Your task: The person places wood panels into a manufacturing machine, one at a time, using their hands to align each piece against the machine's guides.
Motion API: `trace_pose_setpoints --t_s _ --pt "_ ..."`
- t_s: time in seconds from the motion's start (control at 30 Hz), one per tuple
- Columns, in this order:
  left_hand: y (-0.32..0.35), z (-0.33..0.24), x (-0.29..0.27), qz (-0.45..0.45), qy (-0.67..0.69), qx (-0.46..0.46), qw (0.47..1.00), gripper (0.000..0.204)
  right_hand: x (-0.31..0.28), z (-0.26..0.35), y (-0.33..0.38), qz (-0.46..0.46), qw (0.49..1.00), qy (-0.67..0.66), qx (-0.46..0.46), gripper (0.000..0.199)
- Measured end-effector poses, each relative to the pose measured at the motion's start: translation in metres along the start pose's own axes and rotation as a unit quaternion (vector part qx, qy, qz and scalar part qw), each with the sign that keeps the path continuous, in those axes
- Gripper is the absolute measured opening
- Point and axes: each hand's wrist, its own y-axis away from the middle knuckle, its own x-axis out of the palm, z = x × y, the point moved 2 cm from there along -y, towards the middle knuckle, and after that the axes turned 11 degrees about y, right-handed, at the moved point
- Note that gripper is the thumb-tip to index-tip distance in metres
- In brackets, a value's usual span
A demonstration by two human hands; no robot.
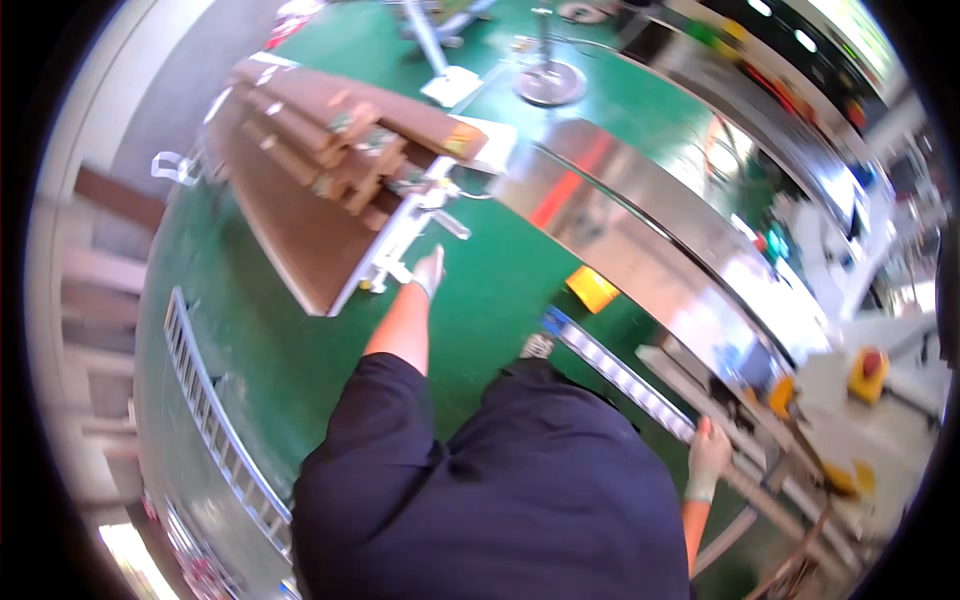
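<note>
My left hand [429, 270], in a pale glove, reaches forward toward the white metal frame [392, 250] of a cart stacked with long brown boards [300, 150]; it is close to the frame's end, and whether it touches is unclear. The fingers look loosely together with nothing in them. My right hand [708, 455], also gloved, rests low at my side on a grey metal rail [640, 385] of a machine table. My dark blue shirt fills the lower middle of the view.
The floor [480, 300] is green. A long shiny steel machine surface [640, 230] runs diagonally on the right, with a yellow box [592, 288] beside it and a red button on a yellow housing [868, 372]. A white grating [210, 400] lies at the left.
</note>
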Motion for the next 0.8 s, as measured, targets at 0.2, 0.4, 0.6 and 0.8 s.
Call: trace_pose_setpoints --t_s 0.2,0.4,0.6,0.8 --pt "0.027 0.117 -0.129 -0.284 0.124 -0.011 0.951 0.029 0.016 0.059 -0.012 -0.033 0.997 -0.070 -0.004 0.033" --pt "-0.014 0.039 -0.221 -0.252 0.355 0.120 0.892 0.083 0.033 0.123 -0.035 0.024 0.995 -0.086 -0.035 0.020" --pt "-0.078 -0.046 -0.310 -0.326 0.384 0.126 0.855 0.059 0.047 0.148 -0.038 0.007 0.998 -0.055 -0.030 0.024" --pt "-0.175 -0.070 -0.358 -0.349 0.488 0.075 0.797 0.062 0.035 0.158 -0.035 0.048 0.998 -0.047 -0.010 0.027"
